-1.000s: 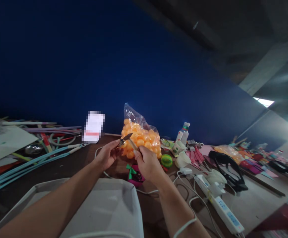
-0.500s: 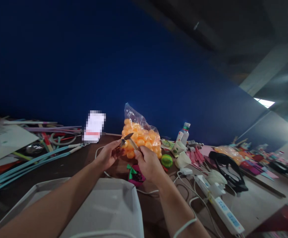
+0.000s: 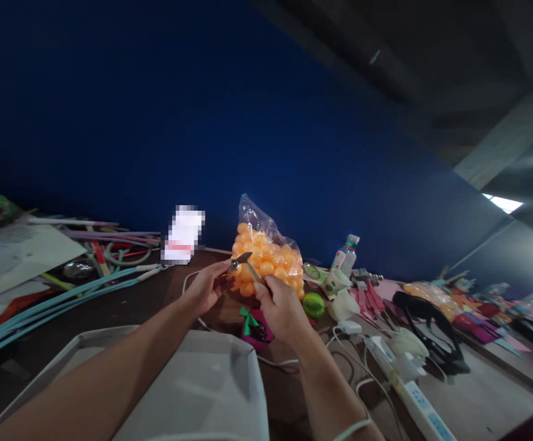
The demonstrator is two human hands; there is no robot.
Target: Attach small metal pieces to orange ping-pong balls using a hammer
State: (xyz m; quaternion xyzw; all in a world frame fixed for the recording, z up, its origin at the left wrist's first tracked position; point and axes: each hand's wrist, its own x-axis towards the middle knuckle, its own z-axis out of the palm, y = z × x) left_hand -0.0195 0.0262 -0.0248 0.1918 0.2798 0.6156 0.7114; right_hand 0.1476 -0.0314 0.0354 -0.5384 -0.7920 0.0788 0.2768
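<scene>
My right hand (image 3: 282, 306) is closed round the wooden handle of a small hammer (image 3: 253, 272). The hammer's dark, narrow head lies close above what my left hand holds. My left hand (image 3: 208, 286) pinches a small ball (image 3: 235, 269) with a dark shiny top and an orange-yellow side; its exact kind is too small to make out. Just behind both hands stands a clear plastic bag of orange balls (image 3: 270, 257). Below them on the table is a magenta thing with a green bow (image 3: 256, 327), partly covered by my right hand.
A white box (image 3: 202, 380) stands under my forearms. Left are blue tubes (image 3: 78, 304) and a blurred-out phone-like screen (image 3: 183, 236). Right are a green striped ball (image 3: 313, 305), bottle (image 3: 346, 254), paper cups (image 3: 343, 306), cables, a power strip (image 3: 417, 398) and a black strap (image 3: 431, 324).
The whole view has shifted slightly, so the table's things appear a little further right. Both hands keep their holds, the hammer head still close to the small ball.
</scene>
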